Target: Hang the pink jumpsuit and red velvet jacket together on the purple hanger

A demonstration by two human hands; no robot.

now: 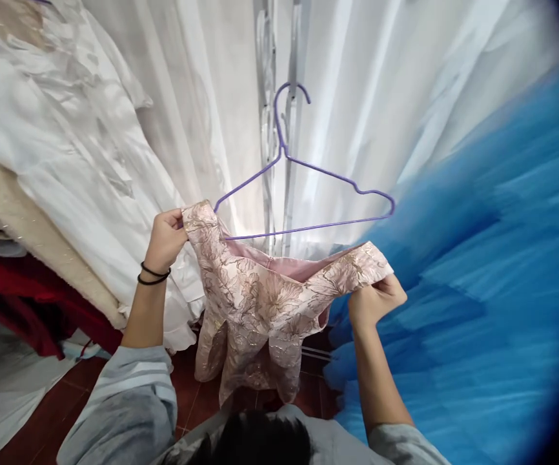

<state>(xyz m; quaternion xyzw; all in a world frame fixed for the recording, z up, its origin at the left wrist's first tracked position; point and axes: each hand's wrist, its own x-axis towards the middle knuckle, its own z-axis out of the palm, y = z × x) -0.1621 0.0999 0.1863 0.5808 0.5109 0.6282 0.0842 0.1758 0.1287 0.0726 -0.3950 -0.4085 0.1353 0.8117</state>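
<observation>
A pink dress (260, 294) with a gold floral pattern hangs between my two hands, its neckline spread wide and its pink lining showing. At the left shoulder, my left hand (164, 240) pinches the fabric, a dark band around the wrist. My right hand (374, 302) is closed on the opposite shoulder from below, its fingertips partly hidden by the cloth. A purple wire hanger (315, 169) has its left end inside the dress's left shoulder. The hanger's right end stands free above the right shoulder. Its hook is up by a vertical metal bar.
White curtain-like fabric (357, 97) fills the back around a metal bar (266, 116). White garments (86, 148) hang at the left, above a dark red cloth (42, 303). Blue tulle (483, 278) bulges in at the right. Reddish floor tiles (192, 400) show below.
</observation>
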